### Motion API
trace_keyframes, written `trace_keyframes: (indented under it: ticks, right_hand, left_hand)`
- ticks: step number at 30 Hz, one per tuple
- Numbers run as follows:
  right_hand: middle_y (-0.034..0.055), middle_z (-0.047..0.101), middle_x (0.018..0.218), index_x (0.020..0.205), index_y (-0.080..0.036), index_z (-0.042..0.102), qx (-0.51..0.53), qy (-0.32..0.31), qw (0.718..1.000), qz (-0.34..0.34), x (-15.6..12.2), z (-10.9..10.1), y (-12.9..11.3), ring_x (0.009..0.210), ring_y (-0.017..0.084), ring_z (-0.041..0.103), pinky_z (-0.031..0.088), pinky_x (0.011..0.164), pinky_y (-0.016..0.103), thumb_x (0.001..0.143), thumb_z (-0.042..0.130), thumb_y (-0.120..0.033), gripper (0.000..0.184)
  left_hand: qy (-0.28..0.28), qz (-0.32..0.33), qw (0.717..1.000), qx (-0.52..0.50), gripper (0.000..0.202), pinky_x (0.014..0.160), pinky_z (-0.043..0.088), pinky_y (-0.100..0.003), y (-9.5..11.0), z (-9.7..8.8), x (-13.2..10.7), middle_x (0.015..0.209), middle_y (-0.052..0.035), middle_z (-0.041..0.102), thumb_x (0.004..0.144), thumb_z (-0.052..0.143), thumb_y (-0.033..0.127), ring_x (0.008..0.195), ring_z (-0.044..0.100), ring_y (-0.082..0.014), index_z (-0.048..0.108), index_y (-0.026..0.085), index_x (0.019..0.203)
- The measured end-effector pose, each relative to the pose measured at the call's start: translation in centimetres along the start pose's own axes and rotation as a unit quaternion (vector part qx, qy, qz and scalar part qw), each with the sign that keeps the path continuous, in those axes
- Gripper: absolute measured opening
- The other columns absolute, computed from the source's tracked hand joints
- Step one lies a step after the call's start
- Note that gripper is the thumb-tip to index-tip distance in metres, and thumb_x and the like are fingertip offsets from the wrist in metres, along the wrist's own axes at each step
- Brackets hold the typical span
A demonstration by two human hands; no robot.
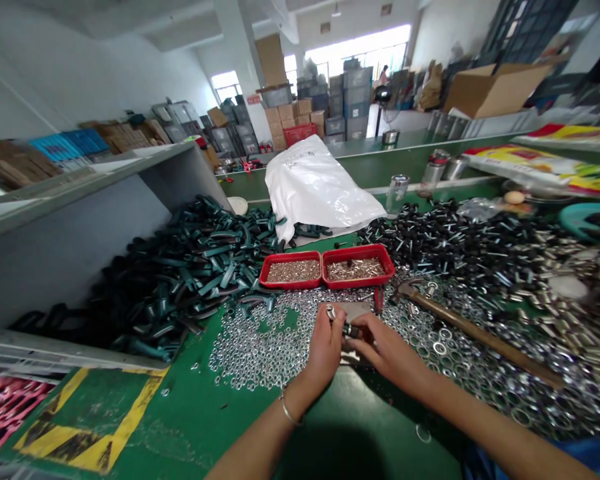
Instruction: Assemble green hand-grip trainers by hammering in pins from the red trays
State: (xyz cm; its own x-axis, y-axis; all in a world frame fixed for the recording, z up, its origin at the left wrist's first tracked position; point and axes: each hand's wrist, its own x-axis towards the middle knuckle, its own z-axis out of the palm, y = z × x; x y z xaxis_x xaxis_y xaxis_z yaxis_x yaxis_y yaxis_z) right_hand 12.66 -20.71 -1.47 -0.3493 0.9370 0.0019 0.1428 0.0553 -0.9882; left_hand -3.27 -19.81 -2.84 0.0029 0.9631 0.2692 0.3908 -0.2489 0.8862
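My left hand [326,341] is closed around a small shiny metal sleeve [331,312], whose end sticks up past the fingers. Pinched in the fingers of my right hand [377,343] is a small black knob [351,330], close against the left fingertips. Whether sleeve and knob are joined cannot be seen. Both hands are over a grey metal plate [355,308] on the green table. Left of them spread many loose metal nuts [260,347]. To the right lie a claw hammer [460,323] with a wooden handle and many metal rings [439,348].
Two red trays [293,285] of small pins and rivets stand beyond the hands. Dark green handles [180,267] are heaped at left, beside a grey shelf [200,173]. Black knobs with studs [440,240] pile up at right. A white sack [320,190] lies behind the trays.
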Motion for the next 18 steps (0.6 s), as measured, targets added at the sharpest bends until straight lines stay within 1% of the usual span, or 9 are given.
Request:
trace_keyframes:
  ticks: [1,2,5,6,10,12,15,16,18]
  right_hand:
    - [0.0012,0.060,0.081,0.093,-0.021,0.057,0.008,0.019,1.000,-0.008,-0.2,0.2,-0.1,0.067,0.015,0.058,0.050,0.062,0.029,0.084,0.067,-0.051,0.033]
    - [-0.0003,0.059,0.077,0.090,-0.021,0.055,0.044,0.009,0.999,0.008,-0.5,0.4,-0.1,0.062,0.014,0.056,0.050,0.060,0.029,0.086,0.064,-0.052,0.033]
    - [-0.0054,0.052,0.065,0.084,-0.022,0.047,0.150,-0.071,0.981,0.099,-1.4,0.9,-0.4,0.045,0.010,0.045,0.045,0.047,0.026,0.091,0.051,-0.057,0.036]
    - [-0.0052,0.053,0.066,0.085,-0.022,0.047,0.135,-0.074,0.983,0.100,-1.6,0.9,-0.5,0.045,0.010,0.045,0.043,0.046,0.026,0.092,0.051,-0.057,0.036]
    - [-0.0034,0.056,0.069,0.084,-0.022,0.050,-0.048,-0.010,0.999,0.022,-2.0,0.7,0.2,0.058,0.014,0.053,0.043,0.057,0.027,0.094,0.051,-0.048,0.027]
    - [-0.0018,0.057,0.069,0.081,-0.022,0.049,-0.113,-0.014,0.993,0.018,-1.8,0.3,1.3,0.065,0.016,0.056,0.044,0.065,0.029,0.096,0.045,-0.043,0.027]
    - [0.0035,0.064,0.083,0.091,-0.020,0.054,-0.205,0.019,0.978,0.013,-1.9,-1.2,3.3,0.079,0.020,0.060,0.044,0.077,0.033,0.094,0.047,-0.034,0.016]
    - [0.0052,0.065,0.089,0.097,-0.020,0.055,-0.223,0.035,0.974,0.007,-2.1,-2.0,3.8,0.084,0.020,0.060,0.044,0.080,0.034,0.093,0.048,-0.032,0.015]
    - [0.0062,0.066,0.093,0.102,-0.019,0.056,-0.236,0.048,0.970,0.000,-2.9,-3.8,4.5,0.087,0.020,0.061,0.044,0.080,0.032,0.093,0.046,-0.030,0.017]
  left_hand:
    - [0.013,-0.007,1.000,0.004,0.022,0.089,0.044,-0.035,0.0,0.0,-0.2,0.097,-0.0064,0.055,0.102,0.035,0.034,0.093,0.054,-0.0186,0.050,0.018,0.101]
    - [0.015,0.005,1.000,0.016,0.021,0.089,0.044,-0.035,0.0,0.0,-0.5,0.097,-0.0066,0.055,0.101,0.036,0.033,0.093,0.054,-0.0187,0.050,0.018,0.100]
    - [-0.031,0.082,0.994,0.061,0.017,0.092,0.043,-0.035,0.4,-0.4,-1.2,0.101,-0.0076,0.053,0.099,0.041,0.031,0.097,0.053,-0.0189,0.051,0.018,0.095]
    - [-0.042,0.090,0.993,0.067,0.017,0.092,0.043,-0.035,0.6,-0.6,-1.3,0.101,-0.0076,0.053,0.100,0.041,0.031,0.097,0.053,-0.0187,0.051,0.018,0.095]
    - [-0.048,0.054,0.990,0.121,0.023,0.091,0.044,-0.035,0.8,-0.3,-0.6,0.101,-0.0081,0.055,0.102,0.031,0.031,0.097,0.054,-0.0190,0.050,0.017,0.103]
    - [-0.124,0.061,0.967,0.214,0.025,0.095,0.043,-0.037,0.4,0.3,0.4,0.105,-0.0099,0.056,0.101,0.032,0.031,0.101,0.054,-0.0208,0.052,0.016,0.105]
    - [-0.252,0.073,0.904,0.339,0.023,0.099,0.041,-0.040,-0.3,1.1,2.1,0.107,-0.0115,0.059,0.097,0.041,0.031,0.106,0.055,-0.0243,0.058,0.015,0.099]
    - [-0.270,0.079,0.891,0.356,0.022,0.099,0.040,-0.041,-0.4,1.4,2.8,0.107,-0.0119,0.059,0.095,0.046,0.033,0.106,0.055,-0.0259,0.060,0.015,0.097]
    - [-0.269,0.108,0.887,0.360,0.024,0.097,0.040,-0.043,-0.2,1.7,4.4,0.109,-0.0124,0.060,0.089,0.055,0.036,0.108,0.054,-0.0283,0.062,0.015,0.099]
